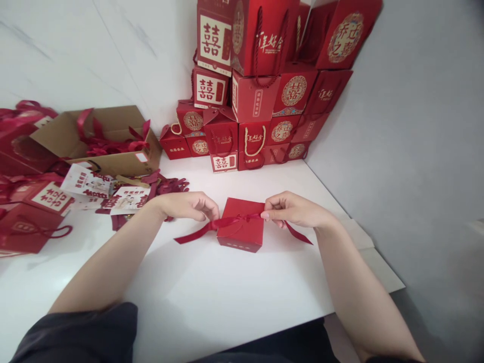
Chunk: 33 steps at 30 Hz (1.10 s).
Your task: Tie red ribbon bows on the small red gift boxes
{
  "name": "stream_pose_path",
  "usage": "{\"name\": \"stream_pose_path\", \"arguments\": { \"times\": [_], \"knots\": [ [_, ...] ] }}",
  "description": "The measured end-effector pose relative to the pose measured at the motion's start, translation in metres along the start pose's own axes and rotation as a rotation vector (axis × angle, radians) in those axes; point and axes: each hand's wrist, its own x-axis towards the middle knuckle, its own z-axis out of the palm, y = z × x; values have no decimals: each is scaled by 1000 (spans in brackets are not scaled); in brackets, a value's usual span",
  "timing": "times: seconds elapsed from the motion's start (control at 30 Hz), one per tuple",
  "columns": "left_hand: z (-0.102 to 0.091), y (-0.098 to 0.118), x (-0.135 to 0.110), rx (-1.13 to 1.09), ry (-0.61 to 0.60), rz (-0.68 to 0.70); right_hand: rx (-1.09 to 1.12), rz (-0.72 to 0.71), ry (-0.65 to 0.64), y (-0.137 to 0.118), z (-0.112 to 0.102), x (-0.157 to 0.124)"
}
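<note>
A small red gift box (242,228) rests on the white table, with a dark red satin ribbon (196,235) tied across its top in a knot. The ribbon's tails stretch out to the left and the right. My right hand (293,209) pinches the ribbon between thumb and fingers at the box's upper right edge, and the tail hangs below it. On the other side, my left hand (194,205) is loosely curled just above the left tail, its thumb apart from the fingers. Some of its fingertips are close to or behind the ribbon.
Stacked red gift boxes (257,98) stand against the wall at the back. To the left are an open cardboard box (124,164) holding ribbons, printed cards (130,199), loose ribbon bundles (172,186) and more red boxes (28,227). A grey wall (408,141) borders the right.
</note>
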Motion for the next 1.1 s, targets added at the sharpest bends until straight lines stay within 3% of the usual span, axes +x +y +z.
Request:
{"name": "stream_pose_path", "arguments": {
  "times": [0.23,0.47,0.6,0.73,0.87,0.97,1.1],
  "knots": [
    [14,13,3,102,75,-150,-33,-45,-24,-4,1,-1],
    [6,-5,4,64,-15,-116,-67,-38,-61,-3,1,1],
    [1,-3,0,136,-81,-33,-69,-33,-41,-2,3,1],
    [1,8,-3,182,71,176,-80,-32,-45,-4,4,1],
    [11,8,8,3,153,346,-67,-24,-39,-5,6,2],
    [23,1,21,-164,189,395,-68,-34,-38,-5,6,3],
    [37,-2,31,-281,352,353,-63,-34,-40,-4,7,3]
  ]
}}
